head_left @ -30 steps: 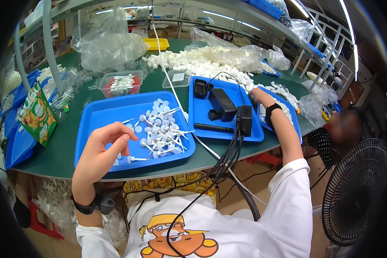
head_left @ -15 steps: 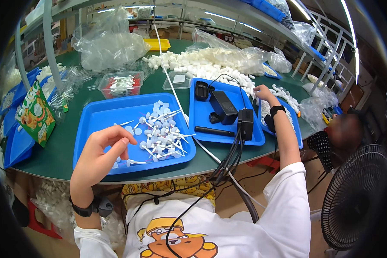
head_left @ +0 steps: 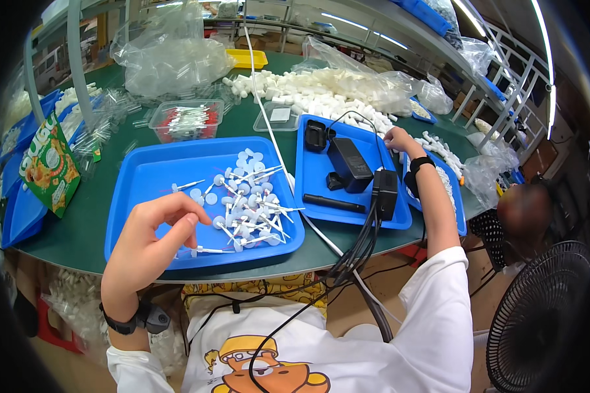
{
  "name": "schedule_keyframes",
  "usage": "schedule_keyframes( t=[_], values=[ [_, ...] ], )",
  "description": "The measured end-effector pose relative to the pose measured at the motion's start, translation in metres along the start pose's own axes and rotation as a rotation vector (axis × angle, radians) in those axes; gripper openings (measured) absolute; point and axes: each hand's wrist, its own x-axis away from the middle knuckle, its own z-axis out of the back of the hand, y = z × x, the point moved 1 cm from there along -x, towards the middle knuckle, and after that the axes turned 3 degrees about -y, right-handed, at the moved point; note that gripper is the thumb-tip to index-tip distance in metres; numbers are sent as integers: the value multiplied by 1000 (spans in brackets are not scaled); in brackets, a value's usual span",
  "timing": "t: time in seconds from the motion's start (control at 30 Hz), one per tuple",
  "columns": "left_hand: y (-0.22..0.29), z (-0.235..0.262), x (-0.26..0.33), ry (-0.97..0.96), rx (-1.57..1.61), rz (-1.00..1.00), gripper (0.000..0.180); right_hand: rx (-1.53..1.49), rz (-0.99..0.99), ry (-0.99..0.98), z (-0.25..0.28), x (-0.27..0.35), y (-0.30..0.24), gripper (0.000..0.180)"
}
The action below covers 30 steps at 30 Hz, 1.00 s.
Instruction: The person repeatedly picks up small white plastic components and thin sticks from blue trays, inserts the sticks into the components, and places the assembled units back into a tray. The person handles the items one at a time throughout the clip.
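Observation:
My left hand [head_left: 152, 240] hovers over the near left part of a large blue tray [head_left: 151, 177], fingers curled and pinched on a small white capped stick [head_left: 206, 249] that lies at the tray's front. A heap of several such white sticks with round caps [head_left: 248, 203] fills the tray's right half. My right hand [head_left: 398, 139] reaches far right, past a second blue tray [head_left: 321, 177], and rests at the edge of a third blue tray [head_left: 453, 190] with white parts; whether it holds one is hidden.
The second tray carries black boxes [head_left: 349, 162] and a black rod [head_left: 333, 203], with cables running down to my chest. White blocks [head_left: 308, 95] are piled behind, beside a clear box of red-tipped sticks [head_left: 187, 120], plastic bags and a snack packet [head_left: 49, 164]. A fan [head_left: 537, 321] stands lower right.
My left hand has dropped slightly toward the tray's front edge. My right hand has shifted a little further right and back past the second tray.

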Motion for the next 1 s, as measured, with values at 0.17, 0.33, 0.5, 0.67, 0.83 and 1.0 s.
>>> schedule_keyframes(
  t=[0.17, 0.33, 0.5, 0.67, 0.83, 1.0],
  values=[
    [-2, 0, -2, -9, -9, -11, 13, 21, -32, 28, -1, 2, -1, 23],
    [-4, -4, -3, -44, 4, -31, 13, 161, -61, 185, 17, 15, 12, 23],
    [-1, -12, 0, -67, 35, -46, 16, -78, 147, 505, 69, 74, -56, 24],
    [-2, -32, 1, -67, 70, -146, 31, -541, 475, 525, 78, 197, -205, 21],
    [9, -44, 6, -175, 142, -211, 44, -527, 753, 394, 57, 288, -288, 23],
    [9, -59, 10, -202, 274, -303, 59, -674, 856, 318, 36, 320, -320, 25]
  ],
)
